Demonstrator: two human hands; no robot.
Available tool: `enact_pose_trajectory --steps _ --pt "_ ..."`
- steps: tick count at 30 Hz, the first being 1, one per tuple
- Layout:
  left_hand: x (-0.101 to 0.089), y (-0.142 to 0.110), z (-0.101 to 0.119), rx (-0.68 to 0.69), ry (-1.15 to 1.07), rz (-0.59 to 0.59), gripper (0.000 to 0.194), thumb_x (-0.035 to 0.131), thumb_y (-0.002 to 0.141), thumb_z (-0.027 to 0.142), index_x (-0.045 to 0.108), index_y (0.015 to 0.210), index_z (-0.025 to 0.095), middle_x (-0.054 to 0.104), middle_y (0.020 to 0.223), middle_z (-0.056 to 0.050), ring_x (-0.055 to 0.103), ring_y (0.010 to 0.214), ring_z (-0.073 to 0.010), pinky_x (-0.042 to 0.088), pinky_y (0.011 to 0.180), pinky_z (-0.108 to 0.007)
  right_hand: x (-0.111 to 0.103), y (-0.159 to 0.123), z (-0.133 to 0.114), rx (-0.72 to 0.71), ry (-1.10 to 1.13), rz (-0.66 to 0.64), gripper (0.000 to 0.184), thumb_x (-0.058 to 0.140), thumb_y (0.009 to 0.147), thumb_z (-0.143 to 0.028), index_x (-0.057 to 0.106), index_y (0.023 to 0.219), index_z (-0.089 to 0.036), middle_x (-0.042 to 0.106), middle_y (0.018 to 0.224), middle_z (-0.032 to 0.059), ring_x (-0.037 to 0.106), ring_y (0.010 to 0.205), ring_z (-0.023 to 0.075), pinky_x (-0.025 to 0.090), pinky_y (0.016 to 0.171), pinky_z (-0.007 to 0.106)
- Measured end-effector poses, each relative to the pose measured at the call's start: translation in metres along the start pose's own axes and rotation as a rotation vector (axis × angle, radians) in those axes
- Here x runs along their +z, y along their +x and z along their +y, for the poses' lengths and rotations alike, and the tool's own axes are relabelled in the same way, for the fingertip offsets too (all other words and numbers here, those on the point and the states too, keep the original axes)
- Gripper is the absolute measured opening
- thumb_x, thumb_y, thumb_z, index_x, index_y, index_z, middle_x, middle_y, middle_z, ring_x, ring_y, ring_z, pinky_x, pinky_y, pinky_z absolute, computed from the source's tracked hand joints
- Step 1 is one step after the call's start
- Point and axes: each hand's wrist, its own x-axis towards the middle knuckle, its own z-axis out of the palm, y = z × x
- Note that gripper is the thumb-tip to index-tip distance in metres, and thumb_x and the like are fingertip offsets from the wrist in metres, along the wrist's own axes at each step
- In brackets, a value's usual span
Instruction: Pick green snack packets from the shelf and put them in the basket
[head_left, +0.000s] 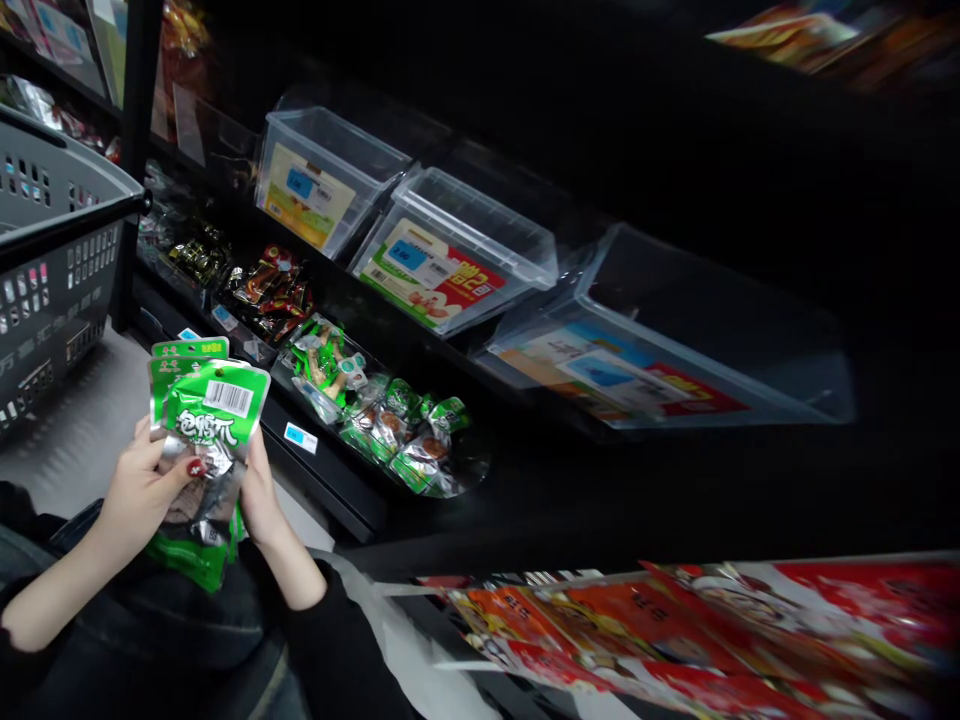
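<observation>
Several green and silver snack packets (225,400) are stacked together in front of my body, with a barcode at the top of the front one. My left hand (150,485) grips the stack from the left side, its thumb pressed on the front packet. From the right side my right hand (261,490) is closed on the same packets, its fingers mostly hidden behind them. Closest to the stack are the black shelf edge with a price tag (301,437) and a clear bin of green packets (326,362).
A grey shopping basket (60,290) stands at the left. Clear bins (457,230) with price labels line the black shelf, above smaller bins of wrapped snacks (420,440). Red and orange bags (675,630) hang at the lower right, somewhat blurred.
</observation>
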Motion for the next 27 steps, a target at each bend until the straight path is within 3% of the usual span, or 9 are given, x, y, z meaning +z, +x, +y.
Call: enact_pose_trajectory --steps 3,7,9,11,13,15,18,23,27 --pt "0.002 0.0 -0.002 0.003 -0.009 0.015 0.026 0.06 0.068 0.045 0.066 0.062 0.021 0.054 0.118 -0.007 0.053 0.104 -0.028 0.042 0.09 -0.033 0.002 -0.002 0.001 0.004 0.047 -0.033 0.026 0.054 0.075 -0.037 0.048 0.097 -0.025 0.054 0.094 0.0029 0.052 0.095 0.0215 0.041 0.087 0.035" --pt "0.004 0.001 -0.005 0.024 -0.015 0.105 0.029 0.063 0.066 0.044 0.068 0.078 0.018 0.023 0.146 -0.006 0.034 0.127 -0.0302 0.032 0.101 -0.031 0.006 -0.002 -0.002 -0.004 0.068 0.005 0.028 0.053 0.076 -0.034 0.045 0.101 -0.024 0.054 0.101 0.0037 0.052 0.099 0.0211 0.041 0.088 0.034" --pt "0.003 0.003 -0.007 -0.058 -0.059 0.079 0.031 0.066 0.064 0.045 0.069 0.077 0.017 0.038 0.138 -0.01 0.042 0.121 -0.0319 0.037 0.097 -0.034 0.008 -0.002 -0.003 -0.039 0.051 0.045 0.028 0.053 0.076 -0.031 0.044 0.101 -0.024 0.055 0.1 0.0034 0.053 0.095 0.02 0.042 0.085 0.033" --pt "0.001 0.006 -0.008 -0.207 -0.151 -0.015 0.03 0.069 0.06 0.045 0.069 0.07 0.017 0.062 0.106 -0.011 0.058 0.097 -0.0307 0.046 0.083 -0.036 0.011 -0.003 -0.003 -0.075 0.044 0.065 0.028 0.053 0.076 -0.029 0.044 0.101 -0.024 0.056 0.097 0.0032 0.055 0.091 0.0192 0.043 0.082 0.032" --pt "-0.003 0.009 -0.007 -0.365 -0.274 -0.11 0.028 0.072 0.056 0.043 0.068 0.063 0.016 0.066 0.073 -0.006 0.062 0.071 -0.025 0.05 0.065 -0.034 0.014 -0.005 -0.001 -0.085 0.056 0.072 0.027 0.053 0.076 -0.029 0.043 0.102 -0.024 0.058 0.097 0.0036 0.056 0.089 0.0192 0.043 0.081 0.033" --pt "-0.006 0.012 -0.004 -0.471 -0.374 -0.151 0.027 0.076 0.051 0.039 0.067 0.06 0.015 0.063 0.058 -0.003 0.059 0.057 -0.0198 0.048 0.056 -0.03 0.017 -0.007 0.002 -0.068 0.071 0.083 0.027 0.051 0.078 -0.028 0.042 0.102 -0.024 0.059 0.099 0.0042 0.056 0.091 0.0201 0.043 0.082 0.034" --pt "-0.007 0.015 -0.002 -0.513 -0.403 -0.129 0.026 0.078 0.047 0.033 0.066 0.057 0.014 0.062 0.054 -0.001 0.057 0.052 -0.0171 0.046 0.052 -0.027 0.018 -0.009 0.004 -0.03 0.019 0.082 0.022 0.045 0.081 -0.028 0.042 0.103 -0.024 0.058 0.098 0.0038 0.055 0.092 0.0205 0.042 0.083 0.036" --pt "-0.004 0.017 -0.011 -0.46 -0.353 -0.08 0.024 0.076 0.049 0.034 0.065 0.055 0.013 0.061 0.052 0.0 0.053 0.049 -0.015 0.042 0.048 -0.025 0.01 -0.007 -0.005 -0.081 -0.321 0.137 0.017 0.039 0.084 -0.024 0.051 0.096 -0.026 0.051 0.097 0.0035 0.045 0.096 0.0218 0.032 0.089 0.039" --pt "-0.001 0.017 -0.019 -0.403 -0.242 0.005 0.026 0.072 0.056 0.039 0.064 0.056 0.015 0.059 0.051 0.001 0.049 0.047 -0.0127 0.037 0.045 -0.023 0.007 -0.006 -0.016 -0.17 -0.295 0.236 0.018 0.037 0.087 -0.03 0.051 0.098 -0.026 0.05 0.097 0.0038 0.047 0.092 0.0199 0.035 0.082 0.035"
